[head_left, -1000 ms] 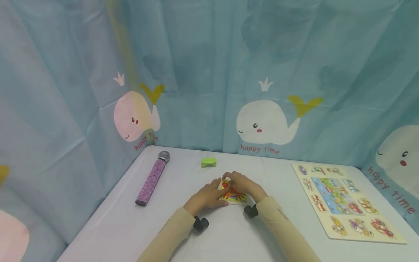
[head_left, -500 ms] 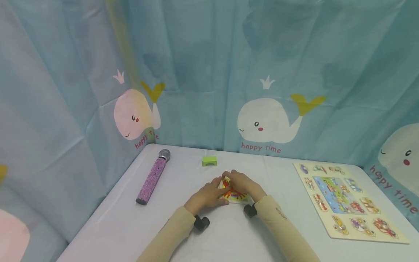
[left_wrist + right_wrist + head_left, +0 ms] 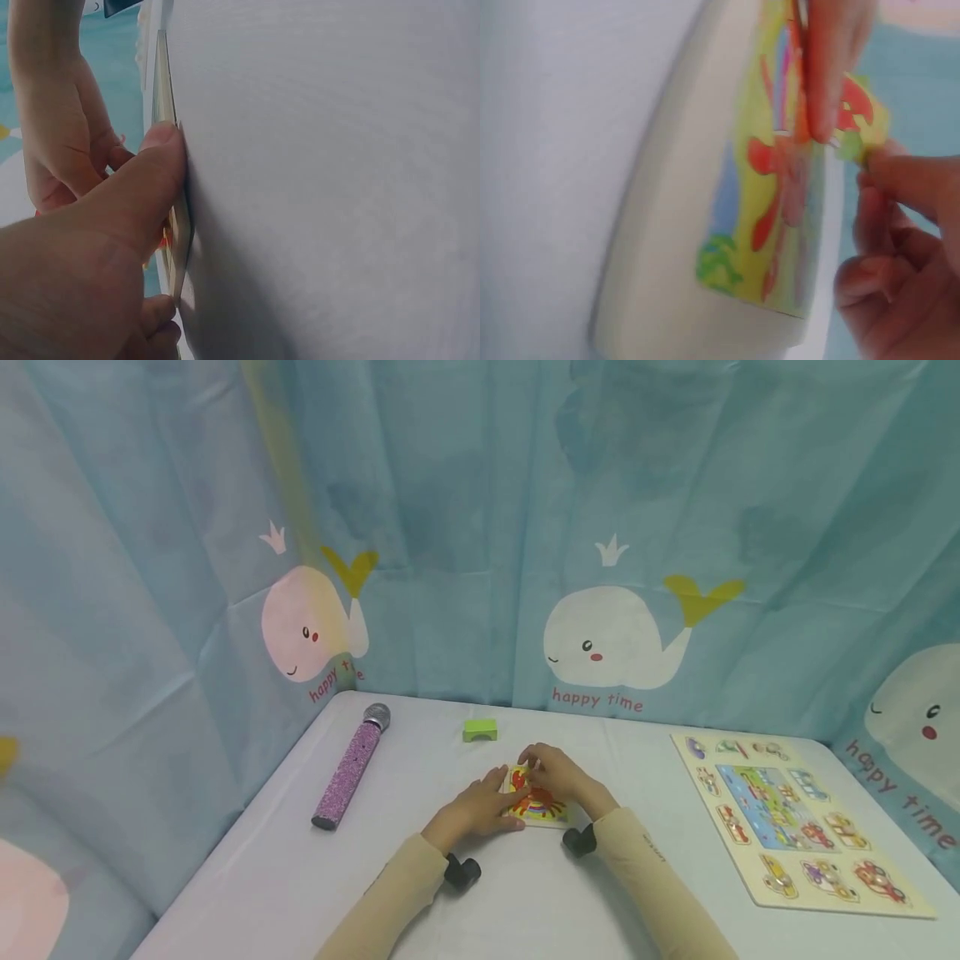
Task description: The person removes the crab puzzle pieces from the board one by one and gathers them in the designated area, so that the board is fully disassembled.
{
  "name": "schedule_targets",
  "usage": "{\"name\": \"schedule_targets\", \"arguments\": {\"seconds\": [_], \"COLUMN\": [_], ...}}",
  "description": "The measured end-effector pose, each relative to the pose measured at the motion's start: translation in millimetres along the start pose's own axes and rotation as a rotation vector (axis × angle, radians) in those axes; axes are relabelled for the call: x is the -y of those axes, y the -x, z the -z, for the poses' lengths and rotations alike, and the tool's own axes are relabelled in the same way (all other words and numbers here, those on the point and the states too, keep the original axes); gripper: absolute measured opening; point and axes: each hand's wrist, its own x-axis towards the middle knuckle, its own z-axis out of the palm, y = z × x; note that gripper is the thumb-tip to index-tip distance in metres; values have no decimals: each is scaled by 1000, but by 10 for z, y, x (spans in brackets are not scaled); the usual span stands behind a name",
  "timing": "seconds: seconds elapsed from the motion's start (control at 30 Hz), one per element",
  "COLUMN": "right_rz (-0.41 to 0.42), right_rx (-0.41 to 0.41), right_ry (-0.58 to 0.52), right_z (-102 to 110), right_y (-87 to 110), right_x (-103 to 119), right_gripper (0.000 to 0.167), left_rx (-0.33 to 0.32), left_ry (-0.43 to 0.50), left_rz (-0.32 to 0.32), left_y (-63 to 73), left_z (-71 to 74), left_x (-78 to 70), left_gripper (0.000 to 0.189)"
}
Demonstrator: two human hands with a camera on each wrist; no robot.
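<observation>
A small crab jigsaw puzzle (image 3: 546, 811), red crab on yellow, lies in its pale wooden frame on the table. My left hand (image 3: 472, 810) holds the frame, one finger over the picture and the thumb along the near edge. In the left wrist view, that thumb (image 3: 161, 142) presses the side of the frame (image 3: 165, 82). At the far corner, my right hand (image 3: 561, 774) pinches a puzzle piece (image 3: 859, 112) between thumb and finger. In the right wrist view the piece shows yellow, red and green, tilted up at the frame's edge; the left finger hides part of the picture.
A green arch block (image 3: 480, 730) sits behind the hands. To the left lies a purple glittery microphone (image 3: 351, 772). A wooden vehicle peg puzzle (image 3: 738, 860) lies on the right. Blue whale-print curtains (image 3: 450, 568) hang along the table's back and sides.
My right hand has lifted slightly up and right from the puzzle, showing more of the crab. The left hand stays in place on the frame.
</observation>
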Motion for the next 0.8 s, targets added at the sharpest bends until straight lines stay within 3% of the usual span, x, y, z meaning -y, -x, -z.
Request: {"name": "schedule_targets", "arguments": {"seconds": [0.23,0.37,0.57,0.63,0.8], "right_rz": [-7,-45,-307,-377,-454], "right_rx": [-8,-84,-216,-214,-186], "right_ry": [-162,-207,-260,-251,-245], "right_z": [53,154,453,523,562], "right_y": [9,97,310,373,436], "right_x": [-122,-226,-536,-613,-740], "right_gripper": [7,13,20,21,20], "left_rx": [10,5,-16,-19,-20], "left_ry": [27,37,60,60,75], "left_rz": [31,27,45,51,44], "left_y": [-38,-34,-8,1,8], "left_z": [-14,-42,-52,-49,-51], "left_x": [-25,-30,-13,-2,8], "left_gripper": [61,61,62,63,63]}}
